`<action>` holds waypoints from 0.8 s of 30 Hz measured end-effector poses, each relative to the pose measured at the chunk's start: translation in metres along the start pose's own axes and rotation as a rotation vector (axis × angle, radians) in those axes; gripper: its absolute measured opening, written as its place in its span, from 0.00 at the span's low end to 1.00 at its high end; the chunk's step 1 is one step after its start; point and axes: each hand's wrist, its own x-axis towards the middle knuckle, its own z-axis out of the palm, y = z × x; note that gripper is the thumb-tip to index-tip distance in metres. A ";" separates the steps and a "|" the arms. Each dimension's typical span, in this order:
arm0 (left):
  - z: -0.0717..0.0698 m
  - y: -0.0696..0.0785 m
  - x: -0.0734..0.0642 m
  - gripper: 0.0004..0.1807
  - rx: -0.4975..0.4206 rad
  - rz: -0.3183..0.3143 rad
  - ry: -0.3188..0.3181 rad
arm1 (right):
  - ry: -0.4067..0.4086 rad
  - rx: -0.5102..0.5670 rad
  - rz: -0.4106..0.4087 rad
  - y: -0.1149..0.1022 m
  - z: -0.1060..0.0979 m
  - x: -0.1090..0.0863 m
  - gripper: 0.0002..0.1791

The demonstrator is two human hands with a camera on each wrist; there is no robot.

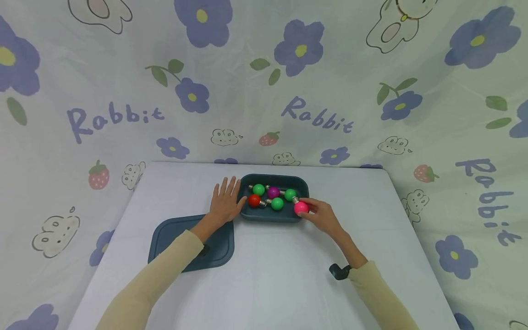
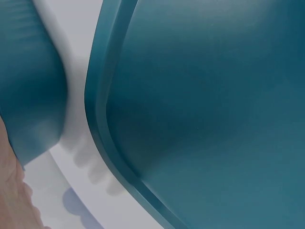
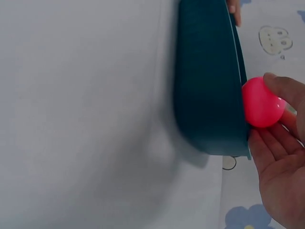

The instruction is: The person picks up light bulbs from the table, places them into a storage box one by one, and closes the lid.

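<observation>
A dark teal box [image 1: 272, 219] holds several colored light bulbs: a red bulb [image 1: 253, 200], a purple bulb [image 1: 273, 192] and green bulbs [image 1: 277, 204], lying on their sides. At the box's right end, my right hand [image 1: 323, 216] holds a pink bulb [image 1: 301, 208] between thumb and fingers, its metal base pointing up toward the far side. In the right wrist view the pink bulb [image 3: 262, 102] shows at the box rim. My left hand [image 1: 224, 204] rests against the box's left end with fingers straight and the thumb over the rim.
A dark teal lid [image 1: 218, 254] lies on the white table [image 1: 280, 279] to the left, partly under my left forearm. A patterned curtain [image 1: 235, 91] hangs behind the table. A black wrist device [image 1: 339, 272] is on my right arm.
</observation>
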 end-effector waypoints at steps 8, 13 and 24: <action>0.000 0.000 0.001 0.40 -0.004 -0.003 0.001 | -0.023 -0.095 0.019 -0.002 0.004 0.009 0.24; 0.001 -0.001 0.001 0.40 -0.005 -0.001 0.004 | -0.021 -0.156 0.004 -0.006 0.007 0.012 0.24; 0.000 0.001 0.000 0.40 0.003 0.001 0.010 | -0.006 -0.305 0.004 -0.007 0.019 0.018 0.26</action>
